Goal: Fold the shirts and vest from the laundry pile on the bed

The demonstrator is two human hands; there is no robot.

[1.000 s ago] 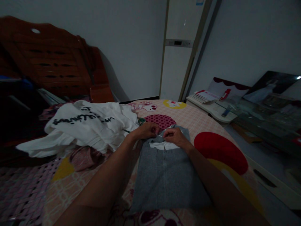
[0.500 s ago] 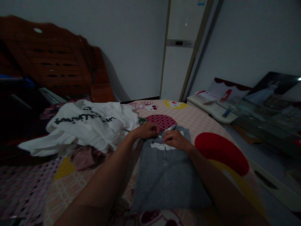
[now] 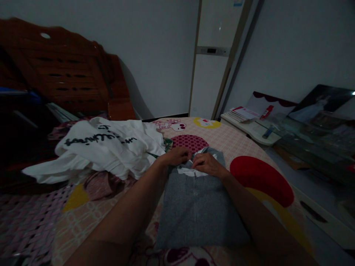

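**Grey garment point(image 3: 199, 210) under both my hands**

It lies flat toward the counter's point(image 3: 222, 136) near edge, finely ribbed, white cloth point(image 3: 186, 171) showing at its top. There my left hand point(image 3: 177, 156) and right hand point(image 3: 206, 164) work close together, fingers curled; I can't tell whether they pinch anything. A white shirt point(image 3: 111, 153) overhangs the left edge, its black lettering point(image 3: 107, 138) unreadable.

- Dim room, pale plain walls point(image 3: 161, 55).
- Left: carved, reddish-brown wooden seat back point(image 3: 73, 82).
- Back: tall white upright unit point(image 3: 208, 85) with dark display point(image 3: 211, 50).
- Right: low white stand point(image 3: 256, 133), glass surface point(image 3: 302, 138).
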